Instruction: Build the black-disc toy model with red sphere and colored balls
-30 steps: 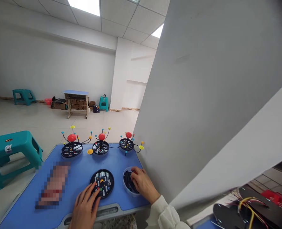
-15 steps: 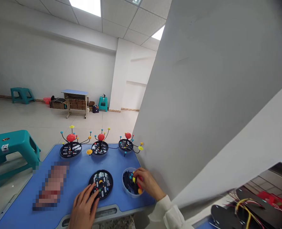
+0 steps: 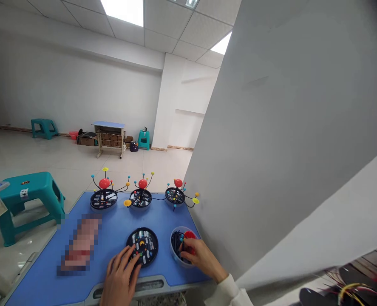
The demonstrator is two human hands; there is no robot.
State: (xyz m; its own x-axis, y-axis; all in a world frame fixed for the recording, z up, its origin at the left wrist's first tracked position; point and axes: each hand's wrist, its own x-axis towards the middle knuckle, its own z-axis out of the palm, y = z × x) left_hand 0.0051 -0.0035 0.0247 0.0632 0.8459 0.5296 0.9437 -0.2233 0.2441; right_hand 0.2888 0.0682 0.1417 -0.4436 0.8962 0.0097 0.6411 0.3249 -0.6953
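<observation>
My left hand (image 3: 121, 276) rests its spread fingers on the lower left edge of a round black disc base (image 3: 142, 246), which lies flat on the blue desk (image 3: 111, 221) and has small coloured parts set in it. My right hand (image 3: 201, 255) reaches into a clear plastic bowl (image 3: 177, 248) and grips a tangle of black wire arms (image 3: 177, 242). A red ball (image 3: 190, 235) shows past my fingers. Along the far desk edge stand 3 orrery-style models (image 3: 140, 197) with red balls on black bases.
A pixelated, blurred object (image 3: 81, 242) lies on the desk's left side. A teal stool (image 3: 29, 204) stands beyond the left edge. A tall white panel (image 3: 271, 127) rises at right, with black wired pieces (image 3: 344, 293) below it. A far desk (image 3: 108, 136) stands across the tiled floor.
The red ball and wire arms in the bowl have shifted under my right hand, and the red ball now shows at the bowl's far side. The whole view has swung, moving the scene rightward.
</observation>
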